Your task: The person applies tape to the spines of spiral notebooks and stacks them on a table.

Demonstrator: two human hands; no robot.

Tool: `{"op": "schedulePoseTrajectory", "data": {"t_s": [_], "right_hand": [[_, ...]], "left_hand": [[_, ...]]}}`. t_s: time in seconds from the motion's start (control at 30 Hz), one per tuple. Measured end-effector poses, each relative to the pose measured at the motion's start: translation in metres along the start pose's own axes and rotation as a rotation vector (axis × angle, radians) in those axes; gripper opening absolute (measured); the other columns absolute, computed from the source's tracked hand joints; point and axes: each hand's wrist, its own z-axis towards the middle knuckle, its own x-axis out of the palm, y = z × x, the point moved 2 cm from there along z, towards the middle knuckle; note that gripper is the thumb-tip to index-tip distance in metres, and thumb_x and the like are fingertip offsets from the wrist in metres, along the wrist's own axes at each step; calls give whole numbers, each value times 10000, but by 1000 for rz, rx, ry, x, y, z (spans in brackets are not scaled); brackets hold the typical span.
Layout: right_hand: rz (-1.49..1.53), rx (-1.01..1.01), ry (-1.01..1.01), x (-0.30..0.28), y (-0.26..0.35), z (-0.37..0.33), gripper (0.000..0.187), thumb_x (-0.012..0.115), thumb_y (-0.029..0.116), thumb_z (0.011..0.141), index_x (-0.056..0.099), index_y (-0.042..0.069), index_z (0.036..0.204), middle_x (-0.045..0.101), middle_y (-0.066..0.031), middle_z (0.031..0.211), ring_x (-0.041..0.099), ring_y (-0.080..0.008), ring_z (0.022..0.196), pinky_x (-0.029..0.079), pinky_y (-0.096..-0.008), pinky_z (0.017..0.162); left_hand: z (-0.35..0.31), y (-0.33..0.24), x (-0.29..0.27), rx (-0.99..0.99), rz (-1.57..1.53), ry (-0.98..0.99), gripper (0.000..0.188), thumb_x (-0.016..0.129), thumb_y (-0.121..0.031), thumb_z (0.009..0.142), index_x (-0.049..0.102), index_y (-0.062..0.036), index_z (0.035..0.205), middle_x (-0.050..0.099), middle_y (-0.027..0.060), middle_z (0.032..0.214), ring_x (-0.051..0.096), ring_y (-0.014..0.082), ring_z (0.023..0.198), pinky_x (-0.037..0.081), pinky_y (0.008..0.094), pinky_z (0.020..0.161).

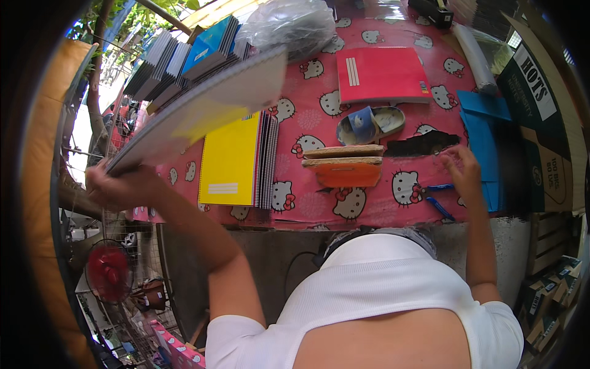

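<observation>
My left hand (126, 186) is closed on the lower corner of a spiral notebook (203, 107), lifted and tilted, its pale face smeared by motion. Below it lies a stack of yellow spiral notebooks (230, 160). My right hand (464, 169) hovers over the right side of the table, fingers loosely curled and apart, with nothing visible in them. Closest to it are blue-handled pliers (437, 200) and a black strip (421, 144). Blue sheets or folders (485, 138) lie to its right.
The table has a pink cartoon-cat cover (295, 209). On it are an orange block with wooden pieces (347, 172), a blue slipper (359, 126) and a red notebook (384, 74). Stacked notebooks (212, 49) and clear plastic (289, 24) stand far left; a cardboard box (544, 111) stands right.
</observation>
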Motion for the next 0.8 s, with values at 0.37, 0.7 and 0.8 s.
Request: {"op": "schedulePoseTrajectory", "data": {"t_s": [0.37, 0.7, 0.8], "right_hand": [[37, 367, -36, 58, -103, 198, 390, 713, 406, 785, 681, 18, 811, 679, -154, 826, 657, -266, 805, 499, -360, 721], [-320, 369, -23, 124, -131, 232, 447, 737, 398, 738, 670, -3, 923, 690, -154, 763, 683, -277, 742, 527, -372, 704], [-416, 393, -56, 112, -112, 236, 464, 763, 365, 698, 641, -8, 945, 683, -199, 885, 665, -333, 868, 521, -413, 775]], "left_hand": [[-89, -79, 98, 103, -1271, 876, 77, 664, -88, 835, 617, -33, 813, 657, 72, 806, 618, 230, 727, 464, 344, 679], [-234, -115, 47, -65, -970, 1677, 782, 538, -580, 858, 290, -167, 1474, 260, 123, 1530, 183, 284, 1431, 21, 623, 1086], [-170, -154, 20, -600, -1462, 1535, 710, 678, -404, 832, 413, -79, 1405, 481, 174, 1379, 436, 306, 1296, 291, 396, 1079]]}}
